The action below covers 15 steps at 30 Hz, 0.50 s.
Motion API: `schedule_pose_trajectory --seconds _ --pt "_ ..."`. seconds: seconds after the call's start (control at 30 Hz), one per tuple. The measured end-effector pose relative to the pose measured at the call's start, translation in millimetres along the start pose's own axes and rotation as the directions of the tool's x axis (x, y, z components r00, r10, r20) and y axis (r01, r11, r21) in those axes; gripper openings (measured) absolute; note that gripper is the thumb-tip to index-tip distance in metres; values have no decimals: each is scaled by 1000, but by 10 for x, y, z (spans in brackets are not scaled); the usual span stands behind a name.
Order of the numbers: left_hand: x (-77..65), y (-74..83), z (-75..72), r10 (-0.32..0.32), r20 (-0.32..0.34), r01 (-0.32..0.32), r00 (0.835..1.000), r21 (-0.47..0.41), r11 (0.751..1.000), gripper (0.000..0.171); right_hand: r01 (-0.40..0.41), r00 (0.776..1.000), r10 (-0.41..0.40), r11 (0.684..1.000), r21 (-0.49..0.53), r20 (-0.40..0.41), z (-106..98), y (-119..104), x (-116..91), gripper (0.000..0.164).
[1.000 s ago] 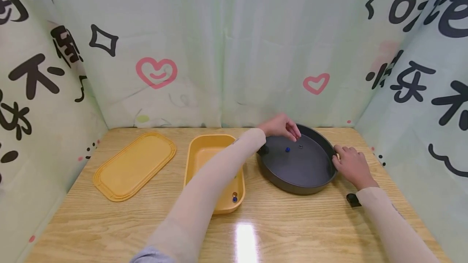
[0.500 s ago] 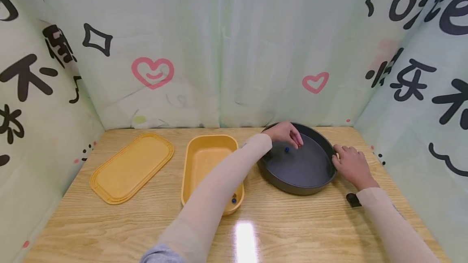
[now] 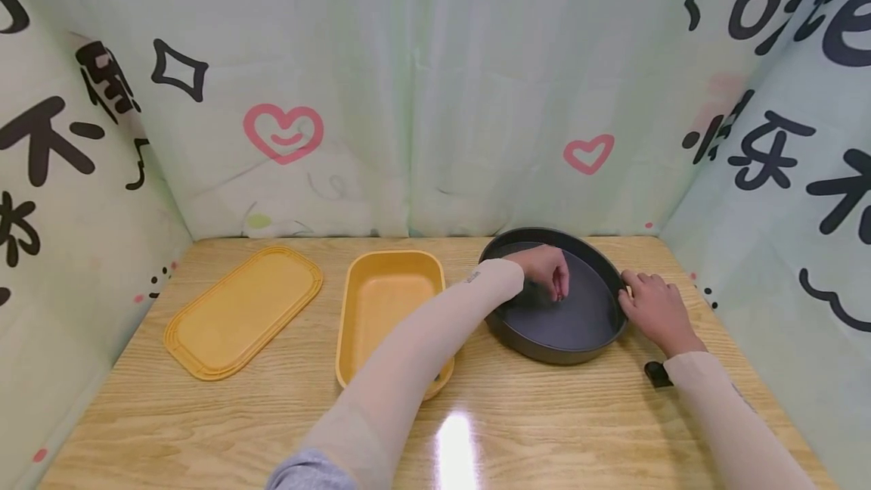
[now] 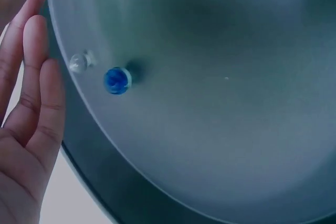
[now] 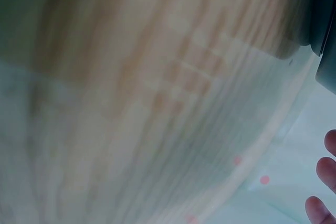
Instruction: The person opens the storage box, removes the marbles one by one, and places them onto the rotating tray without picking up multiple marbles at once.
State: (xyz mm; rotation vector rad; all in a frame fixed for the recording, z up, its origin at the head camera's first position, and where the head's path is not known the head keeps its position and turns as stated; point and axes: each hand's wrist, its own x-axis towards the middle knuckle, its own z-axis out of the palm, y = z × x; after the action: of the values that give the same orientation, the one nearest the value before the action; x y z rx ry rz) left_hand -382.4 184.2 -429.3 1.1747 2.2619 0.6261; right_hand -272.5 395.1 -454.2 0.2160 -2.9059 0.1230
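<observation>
Over the round dark pan [image 3: 578, 316], my left hand [image 3: 546, 271] reaches in with its fingers pointing down. A blue marble [image 4: 116, 81] and a clear marble [image 4: 79, 63] lie on the pan floor in the left wrist view, apart from the left fingers [image 4: 51, 98]. The hand covers both marbles in the head view. No marble shows in that hand; its fingertips are partly out of the wrist view. At the pan's right side my right hand [image 3: 656, 310] holds the rim by thumb and index finger. Other right fingertips [image 5: 318, 211] show at the right wrist view's edge.
A yellow rectangular container [image 3: 347, 308] stands left of the pan, partly covered by the left forearm. Its yellow lid [image 3: 245, 312] lies flat farther left on the wooden table [image 3: 544, 429]. A printed curtain [image 3: 476, 97] encloses the back and sides.
My left hand has moved right and toward me, from the pan's far left rim to over its middle, lower down. The right hand stays at the rim.
</observation>
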Motion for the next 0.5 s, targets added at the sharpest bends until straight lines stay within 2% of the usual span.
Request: schedule_pose_trajectory --seconds 0.17,0.33,0.5 --pt "-3 2 62 -42 39 40 998 64 997 7 3 1000 -3 1000 4 4 8 3 -1 14" --pt "-55 17 80 -31 48 25 998 127 992 7 5 1000 -5 1000 1 -8 18 15 0 16" --pt "-76 21 94 -24 48 17 999 154 988 7 5 1000 -5 1000 -1 -14 28 29 4 16"
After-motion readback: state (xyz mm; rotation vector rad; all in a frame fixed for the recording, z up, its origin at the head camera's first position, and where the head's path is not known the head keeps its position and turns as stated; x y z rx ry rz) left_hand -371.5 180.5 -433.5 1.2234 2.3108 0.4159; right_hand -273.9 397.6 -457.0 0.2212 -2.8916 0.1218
